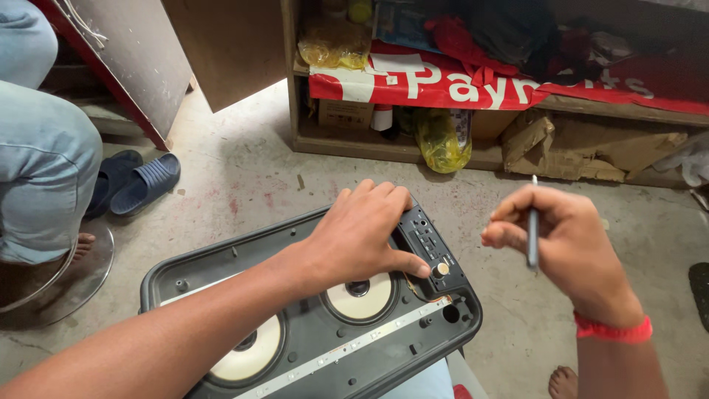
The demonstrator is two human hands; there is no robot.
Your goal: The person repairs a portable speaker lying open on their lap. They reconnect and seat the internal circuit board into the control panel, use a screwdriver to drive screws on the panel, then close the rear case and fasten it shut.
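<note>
A grey speaker housing (317, 332) lies under the left hand (358, 236), fingers spread on its control panel (432, 251); the right hand (569, 247) pinches a thin tool (532, 229) above the concrete floor (244, 177).

red-and-white banner (443, 85): draped over shelf edge | yellow plastic bag (442, 139): beneath it | cardboard box (345, 114): lower shelf, left

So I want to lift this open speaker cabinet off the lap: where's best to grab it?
Judging by its shape, grip the speaker cabinet by its raised outer rim at both short ends, coming from the sides. Avoid the cones and the control panel under the left hand.
</note>
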